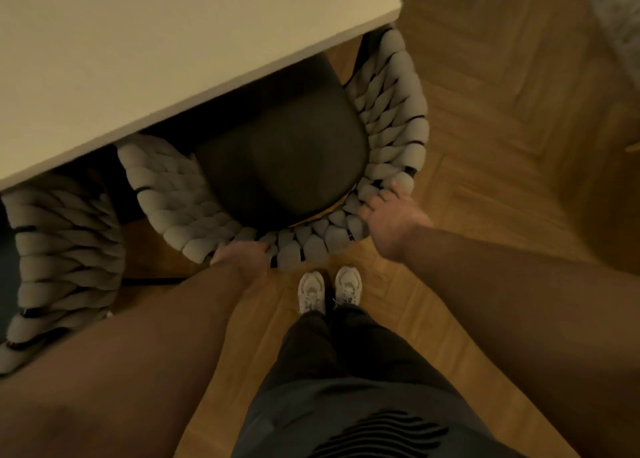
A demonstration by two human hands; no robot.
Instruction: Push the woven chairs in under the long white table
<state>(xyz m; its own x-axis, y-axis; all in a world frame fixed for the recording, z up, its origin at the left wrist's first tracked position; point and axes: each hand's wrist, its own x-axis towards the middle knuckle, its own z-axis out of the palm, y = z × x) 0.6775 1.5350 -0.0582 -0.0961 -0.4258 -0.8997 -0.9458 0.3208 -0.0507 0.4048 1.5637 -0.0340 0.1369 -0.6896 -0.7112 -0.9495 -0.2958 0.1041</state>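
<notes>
Gripped by the top of its curved back, out from the long white table (138,59): woven chair (273,167), with left hand (242,255) curled over the rim on the side away from the table's corner and right hand (391,215) wrapped over the rim on the corner side, fingers lying across the weave. Set askew to the table's near edge, front of the seat tucked beneath the tabletop, back and most of the seat out in the open; judged roughly half in. To finish well: push evenly with both hands, low and level, straight toward the table's edge; lead a little with whichever hand squares the back to that edge; slide rather than lift, so as not to tip the legs or gouge the parquet floor (502,94); mind the tall woven sides against the tabletop, and ease off as the back nears the edge to avoid pinched fingers. Soft and bulky in look: thick pale grey cords plaited over a thin black frame into a wraparound back, with a dark rounded seat pad (294,122) inside. Probably springy under the grip. Farther along the table's edge from the corner, a second woven chair (62,250), likewise partly under. Back from the table, white shoes (329,289) and dark trousers (346,371).
</notes>
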